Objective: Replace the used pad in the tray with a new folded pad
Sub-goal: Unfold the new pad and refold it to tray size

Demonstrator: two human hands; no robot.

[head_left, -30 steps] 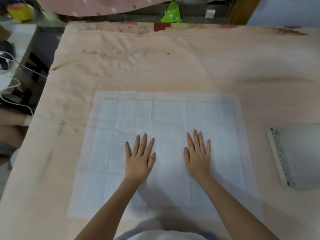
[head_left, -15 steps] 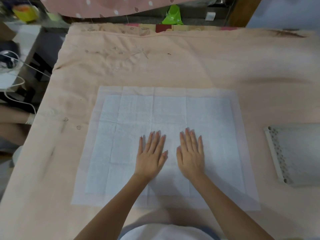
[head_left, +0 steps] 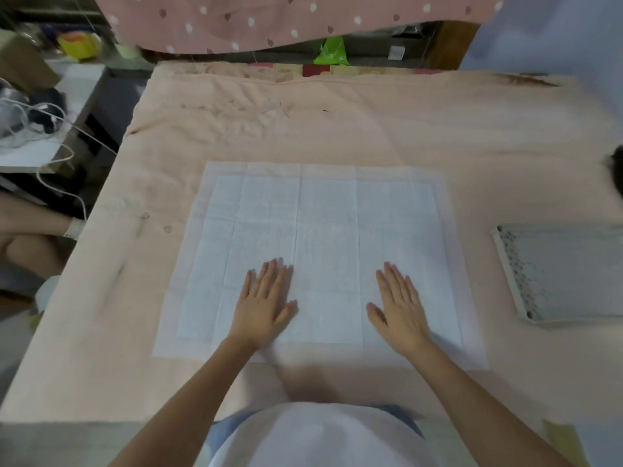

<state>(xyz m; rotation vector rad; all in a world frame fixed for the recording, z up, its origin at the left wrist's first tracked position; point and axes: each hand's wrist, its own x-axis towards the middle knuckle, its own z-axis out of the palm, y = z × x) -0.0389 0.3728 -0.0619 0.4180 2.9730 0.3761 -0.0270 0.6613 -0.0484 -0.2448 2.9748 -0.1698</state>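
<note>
A white pad with fold creases lies unfolded and flat on the peach cloth in front of me. My left hand presses flat on its near left-centre part, fingers straight. On the near right part, my right hand lies flat too, fingers straight. A grey tray with a perforated rim sits at the right, apart from the pad, partly cut off by the frame edge.
The peach cloth covers the whole table. A pink dotted fabric hangs at the back. A side table with white cables stands at the left. Another person's leg is beside the table's left edge.
My hands were close together at the pad's middle half a second ago. Now they have slid apart, left hand leftward and right hand rightward, still flat on the pad.
</note>
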